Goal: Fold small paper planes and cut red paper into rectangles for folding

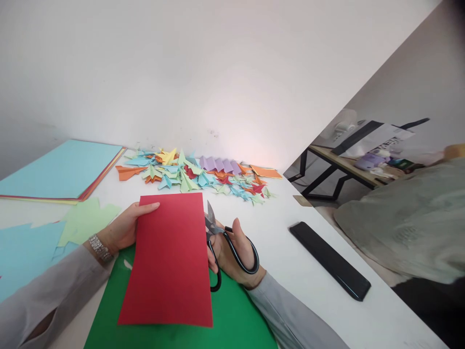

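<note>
My left hand [125,227] grips the upper left edge of a red paper sheet [169,259], holding it up over a green sheet [232,315] on the white table [290,252]. My right hand [236,252] is closed through the black handles of a pair of scissors [218,242]. The scissor blades point up, right beside the red sheet's right edge. A metal watch sits on my left wrist.
A pile of several folded paper shapes [196,175] lies at the back. A stack of coloured sheets [61,169] sits far left, with light green [85,220] and blue [22,252] offcuts. A black flat bar [329,259] lies at right. Another person's grey sleeve [403,223] is at far right.
</note>
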`<action>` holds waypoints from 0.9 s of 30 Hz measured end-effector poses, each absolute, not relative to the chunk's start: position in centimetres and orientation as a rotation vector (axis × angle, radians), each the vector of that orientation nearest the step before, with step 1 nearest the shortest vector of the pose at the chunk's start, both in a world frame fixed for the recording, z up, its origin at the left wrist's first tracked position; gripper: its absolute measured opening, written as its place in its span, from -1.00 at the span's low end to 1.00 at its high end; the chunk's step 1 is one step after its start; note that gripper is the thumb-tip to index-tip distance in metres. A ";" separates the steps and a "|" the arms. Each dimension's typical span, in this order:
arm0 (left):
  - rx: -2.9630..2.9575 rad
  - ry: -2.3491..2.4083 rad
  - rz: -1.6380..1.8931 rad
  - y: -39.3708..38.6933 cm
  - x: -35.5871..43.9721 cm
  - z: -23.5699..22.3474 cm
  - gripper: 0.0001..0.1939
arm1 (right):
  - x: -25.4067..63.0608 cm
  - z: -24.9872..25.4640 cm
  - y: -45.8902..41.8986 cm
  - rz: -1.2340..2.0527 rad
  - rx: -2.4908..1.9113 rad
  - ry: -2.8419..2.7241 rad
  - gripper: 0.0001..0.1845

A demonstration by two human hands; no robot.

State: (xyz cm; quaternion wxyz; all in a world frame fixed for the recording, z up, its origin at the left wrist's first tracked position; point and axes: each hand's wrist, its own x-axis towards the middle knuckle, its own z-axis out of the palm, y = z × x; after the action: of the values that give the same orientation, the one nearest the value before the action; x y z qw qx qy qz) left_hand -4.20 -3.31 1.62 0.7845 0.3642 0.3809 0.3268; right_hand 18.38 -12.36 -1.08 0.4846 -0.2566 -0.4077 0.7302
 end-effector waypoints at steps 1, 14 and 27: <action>0.755 0.822 0.709 -3.2 -4.2 1.6 -0.79 | 18.4 -1.0 -12.4 1.783 -0.625 -1.005 -0.16; 0.779 0.884 0.732 -3.3 -3.6 1.9 -0.91 | 18.5 -1.3 -12.2 1.829 -0.530 -0.961 -0.33; 0.778 0.912 0.812 -3.5 -3.4 1.6 -0.87 | 18.5 -1.3 -12.2 1.762 -0.578 -0.875 -0.38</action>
State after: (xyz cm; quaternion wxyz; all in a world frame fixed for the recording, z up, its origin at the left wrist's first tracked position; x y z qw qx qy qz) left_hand -3.37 -3.54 1.59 0.7493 0.3557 0.4174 0.3714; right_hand 18.45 -12.20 -1.29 0.5189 -0.2411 -0.3648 0.7345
